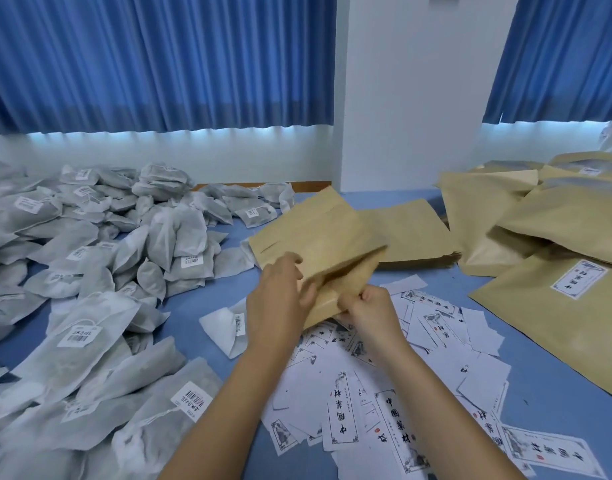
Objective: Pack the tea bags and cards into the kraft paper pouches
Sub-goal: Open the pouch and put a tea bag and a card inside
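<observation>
Nearest the camera, white cards (342, 415) printed with black characters lay scattered on the blue table (539, 403). To their left, grey-white tea bags (90, 271) with barcode labels were heaped. Above the cards, the left hand (280, 299) gripped a plain tan kraft pouch (318, 237) at its near edge, and the right hand (370, 313) pinched the same edge. The pouch was tilted and blurred. Beyond it lay a flat pouch stack (411, 233), with labelled pouches (557, 306) piled at right.
</observation>
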Available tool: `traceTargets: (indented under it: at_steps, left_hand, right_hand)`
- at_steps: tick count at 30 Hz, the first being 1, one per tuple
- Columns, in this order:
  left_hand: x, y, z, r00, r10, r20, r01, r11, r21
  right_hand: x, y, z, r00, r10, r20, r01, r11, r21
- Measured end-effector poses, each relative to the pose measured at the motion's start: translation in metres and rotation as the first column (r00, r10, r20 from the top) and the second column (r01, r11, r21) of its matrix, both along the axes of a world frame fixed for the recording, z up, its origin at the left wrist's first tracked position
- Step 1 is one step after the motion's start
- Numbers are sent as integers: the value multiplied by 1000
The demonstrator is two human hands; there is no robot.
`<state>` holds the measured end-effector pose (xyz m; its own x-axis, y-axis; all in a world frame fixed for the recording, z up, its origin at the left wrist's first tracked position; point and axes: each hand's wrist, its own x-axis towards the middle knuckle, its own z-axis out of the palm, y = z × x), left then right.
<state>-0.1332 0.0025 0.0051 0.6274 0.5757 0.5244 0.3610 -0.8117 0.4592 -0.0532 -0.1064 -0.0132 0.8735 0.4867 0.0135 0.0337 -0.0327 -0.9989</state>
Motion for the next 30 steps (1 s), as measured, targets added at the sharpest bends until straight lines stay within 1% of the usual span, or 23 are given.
traceTargets:
  at_steps: [1, 2, 4, 6, 7, 9, 10, 12, 13, 14, 15, 17, 18, 19, 20, 21, 22, 23, 24, 25, 26, 28, 30]
  left_hand:
    - [0, -3, -2, 993, -47, -111, 55, 995, 77]
    - [1, -8, -5, 976, -115, -182, 140, 982, 129]
    - [2, -16, -7, 943, -254, -217, 294, 940, 175]
    - [0, -17, -2, 936, -340, -94, 352, 912, 210]
    - [-2, -13, 4, 934, -355, 35, 340, 915, 219]
    - [-11, -3, 17, 897, -311, 315, 242, 941, 238]
    - [-17, 1, 22, 882, -277, 380, 201, 953, 229]
    - [-27, 3, 27, 883, -244, 402, 179, 965, 194]
    - [-31, 3, 26, 899, -245, 363, 195, 966, 171]
    - [-36, 3, 24, 925, -258, 279, 230, 965, 128]
    - [-41, 2, 23, 949, -275, 157, 268, 961, 65]
    - [-55, 1, 21, 952, -294, -86, 289, 955, -62]
    - [-64, 4, 19, 949, -242, -204, 230, 970, -79]
    - [-75, 8, 15, 928, -118, -354, 113, 993, -35]
    - [-88, 13, 10, 861, 58, -505, -27, 997, 68]
    - [-103, 17, 5, 757, 221, -614, -146, 974, 170]
    - [-117, 20, -1, 648, 319, -692, -232, 948, 220]
    - [-129, 23, -6, 553, 345, -758, -288, 933, 214]
    - [-137, 27, -13, 486, 328, -810, -314, 931, 189]
    - [-140, 31, -17, 446, 305, -841, -314, 934, 173]
    - [-139, 35, -21, 437, 294, -850, -309, 937, 166]
    - [-134, 40, -25, 479, 364, -798, -330, 918, 221]
    - [-129, 46, -30, 591, 469, -656, -364, 881, 302]
  right_hand:
    - [3, -2, 0, 1000, 4, -19, -4, 1000, 12]
    - [5, -3, 1, 998, 19, -63, -16, 999, 48]
    - [7, -5, 2, 992, 23, -123, -10, 994, 109]
    - [11, -10, 4, 998, -21, -59, 26, 996, 86]
    - [15, -13, 4, 998, -50, -28, 52, 996, 69]
    - [24, -19, 4, 995, -99, -12, 99, 995, 32]
    - [26, -20, 4, 996, -94, -10, 94, 995, 20]
    - [24, -19, 5, 999, -42, -15, 43, 999, 23]
    - [21, -19, 6, 999, -21, -30, 22, 999, 33]
    - [18, -18, 8, 998, -8, -60, 11, 999, 50]
    - [16, -18, 9, 996, -4, -91, 10, 997, 72]
    - [14, -19, 11, 989, -16, -147, 33, 993, 113]
    - [13, -20, 13, 984, -30, -174, 52, 991, 124]
    - [13, -20, 14, 979, -45, -197, 72, 989, 130]
    - [12, -21, 14, 974, -59, -220, 91, 987, 135]
    - [12, -21, 14, 968, -70, -241, 107, 984, 145]
    - [12, -21, 14, 962, -78, -261, 121, 981, 153]
    - [13, -21, 13, 957, -85, -277, 133, 978, 159]
    - [15, -21, 13, 953, -89, -290, 142, 976, 166]
    - [17, -21, 12, 950, -89, -299, 147, 973, 180]
    - [18, -20, 10, 949, -86, -303, 151, 969, 196]
    - [19, -19, 9, 948, -84, -307, 160, 960, 230]
    - [19, -19, 7, 948, -86, -307, 169, 953, 253]
